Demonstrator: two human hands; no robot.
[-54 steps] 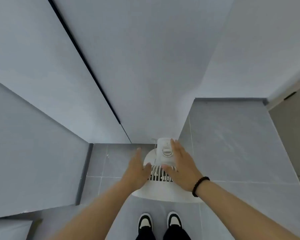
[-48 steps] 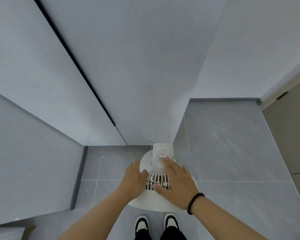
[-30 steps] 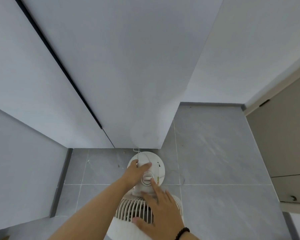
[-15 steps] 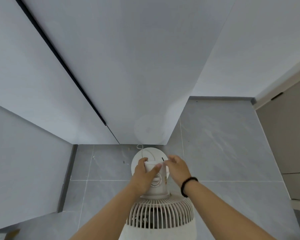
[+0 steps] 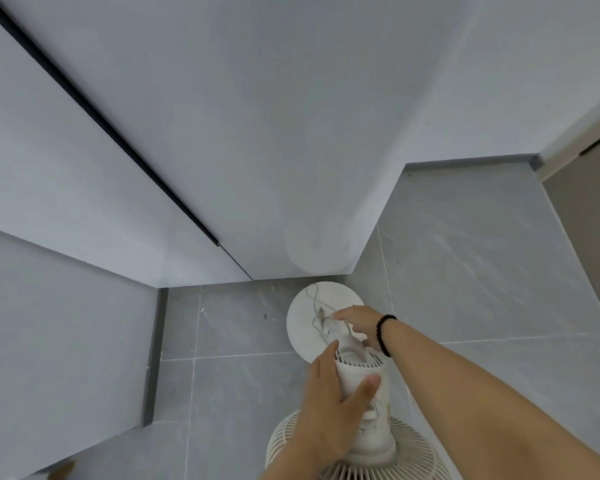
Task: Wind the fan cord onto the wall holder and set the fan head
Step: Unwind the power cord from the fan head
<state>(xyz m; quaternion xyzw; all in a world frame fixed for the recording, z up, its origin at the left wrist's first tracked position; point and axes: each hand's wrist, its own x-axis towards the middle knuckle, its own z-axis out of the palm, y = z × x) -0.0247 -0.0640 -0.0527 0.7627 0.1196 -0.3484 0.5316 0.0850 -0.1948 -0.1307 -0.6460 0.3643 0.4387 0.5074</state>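
Both hands work at the fan: left hand [image 5: 329,410] wraps the motor housing [image 5: 364,386], right hand [image 5: 357,323] reaches behind it, fingers loosely curved beside the loose cord [image 5: 314,306] over the base [image 5: 302,327]. Winding looks unstarted; next, gather cord.

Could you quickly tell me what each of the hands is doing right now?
Left hand: grips the fan's motor housing.
Right hand: reaches behind the housing by the cord; grip cannot be told.
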